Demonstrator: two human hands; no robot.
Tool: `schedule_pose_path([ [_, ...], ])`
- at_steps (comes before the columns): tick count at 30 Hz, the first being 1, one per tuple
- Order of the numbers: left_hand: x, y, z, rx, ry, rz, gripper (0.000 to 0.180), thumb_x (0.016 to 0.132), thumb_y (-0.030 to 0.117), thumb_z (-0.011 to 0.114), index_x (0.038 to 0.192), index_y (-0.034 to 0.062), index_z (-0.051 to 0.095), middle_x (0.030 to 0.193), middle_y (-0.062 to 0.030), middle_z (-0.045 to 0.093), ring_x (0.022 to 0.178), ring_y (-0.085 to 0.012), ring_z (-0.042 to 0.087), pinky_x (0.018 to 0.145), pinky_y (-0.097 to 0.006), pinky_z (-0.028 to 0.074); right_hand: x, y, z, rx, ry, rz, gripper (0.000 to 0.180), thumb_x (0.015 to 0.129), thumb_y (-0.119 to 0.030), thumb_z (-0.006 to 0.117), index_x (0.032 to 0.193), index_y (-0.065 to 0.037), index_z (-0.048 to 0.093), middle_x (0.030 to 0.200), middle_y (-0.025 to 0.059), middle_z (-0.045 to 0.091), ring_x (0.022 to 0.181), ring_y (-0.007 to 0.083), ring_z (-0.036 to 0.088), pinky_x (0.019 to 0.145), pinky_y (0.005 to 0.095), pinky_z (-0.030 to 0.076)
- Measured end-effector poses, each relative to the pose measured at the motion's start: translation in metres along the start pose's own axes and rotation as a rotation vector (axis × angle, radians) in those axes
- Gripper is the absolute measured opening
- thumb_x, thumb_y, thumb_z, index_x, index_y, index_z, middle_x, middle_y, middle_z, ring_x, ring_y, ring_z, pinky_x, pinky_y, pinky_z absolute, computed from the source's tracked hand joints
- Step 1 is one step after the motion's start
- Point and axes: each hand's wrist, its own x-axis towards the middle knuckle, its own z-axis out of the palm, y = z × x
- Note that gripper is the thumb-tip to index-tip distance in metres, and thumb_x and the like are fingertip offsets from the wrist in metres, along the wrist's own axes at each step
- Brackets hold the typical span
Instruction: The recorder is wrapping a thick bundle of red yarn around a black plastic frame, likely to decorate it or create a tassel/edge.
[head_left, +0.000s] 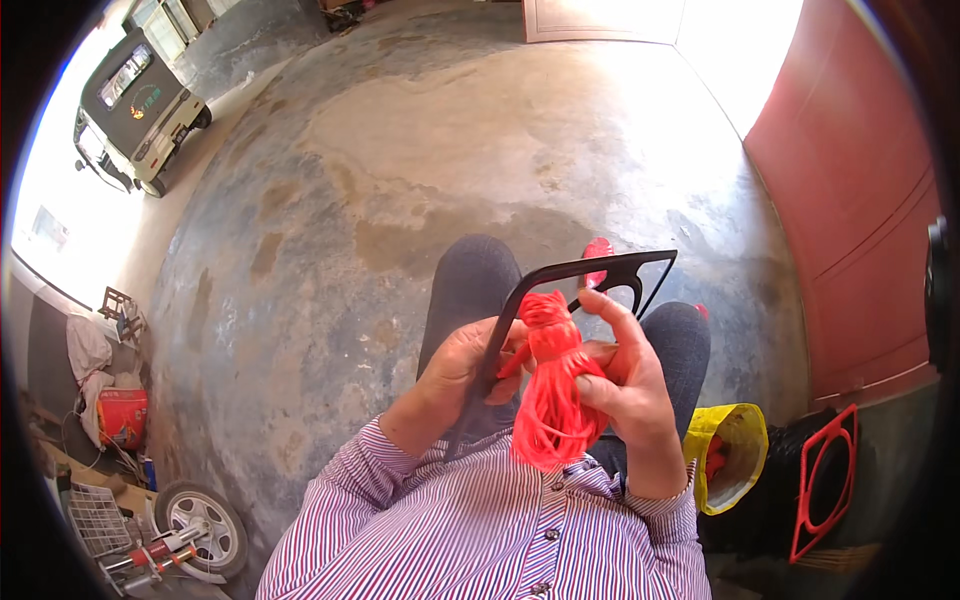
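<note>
A concrete floor (420, 150) fills most of the frame; a red gate (850, 200) stands at the right and a small vehicle (135, 105) at the upper left. In the lower centre, a black frame (560, 290) is gripped by the left hand (465, 365), fingers curled around its bar. A red tassel (552, 390) hangs at the centre, its knotted head touching the frame. The tassel's strands are pinched between thumb and curled fingers of the right hand (630, 385), the index finger stretched upward. Both forearms rise from the lower edge in striped sleeves. The frame's lower end is hidden behind the tassel. A yellow bag (730, 450) lies at the lower right.
</note>
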Motion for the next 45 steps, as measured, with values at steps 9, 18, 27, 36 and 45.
schedule_pose_path([
  [9,0.008,-0.005,0.014,0.108,0.021,0.056,0.044,0.102,0.037,0.053,0.121,-0.0027,0.06,0.105,-0.0085,0.069,0.091,-0.0126,0.066,0.081,-0.026,0.053,0.029,0.007,0.018,-0.748,0.266,-0.396,0.017,0.084,-0.004,0.073,0.094,0.003,0.06,0.077,0.0098,0.069,0.071,0.0086,0.065,0.065,0.0248,0.052],
  [18,0.003,-0.003,0.009,-0.081,-0.18,-0.089,0.046,0.098,0.029,0.056,0.13,-0.0046,0.056,0.126,-0.0114,0.064,0.114,-0.0181,0.061,0.103,-0.033,0.045,0.017,0.055,-0.047,0.51,0.165,0.04,0.031,0.089,-0.019,0.059,0.105,0.008,0.063,0.103,0.0193,0.069,0.088,0.0266,0.069,0.08,0.038,0.056],
  [27,0.005,-0.012,0.019,-0.228,-0.19,-0.118,0.058,0.091,0.025,0.064,0.139,-0.0034,0.049,0.137,-0.013,0.058,0.125,-0.0223,0.056,0.11,-0.036,0.04,0.034,0.059,-0.021,0.77,-0.121,0.243,0.056,0.092,-0.032,0.065,0.129,0.009,0.053,0.127,0.0258,0.059,0.112,0.0335,0.063,0.099,0.0427,0.053],
  [36,-0.007,-0.001,0.029,0.059,-0.064,-0.053,0.065,0.103,0.056,0.032,0.118,0.0003,0.063,0.099,-0.0055,0.063,0.078,-0.0136,0.054,0.069,-0.027,0.041,0.06,0.088,-0.045,0.823,0.149,-0.004,0.061,0.085,-0.036,0.074,0.127,0.003,0.052,0.122,0.0187,0.061,0.108,0.0334,0.065,0.093,0.0468,0.058],
  [45,-0.002,0.007,0.001,0.096,-0.072,0.061,0.069,0.101,0.057,0.039,0.126,-0.0055,0.056,0.086,-0.0137,0.061,0.049,-0.0096,0.046,0.041,-0.022,0.032,0.014,0.06,-0.08,0.528,0.147,-0.072,0.059,0.076,-0.036,0.057,0.113,0.01,0.058,0.117,0.0228,0.063,0.103,0.031,0.065,0.095,0.0426,0.052],
])
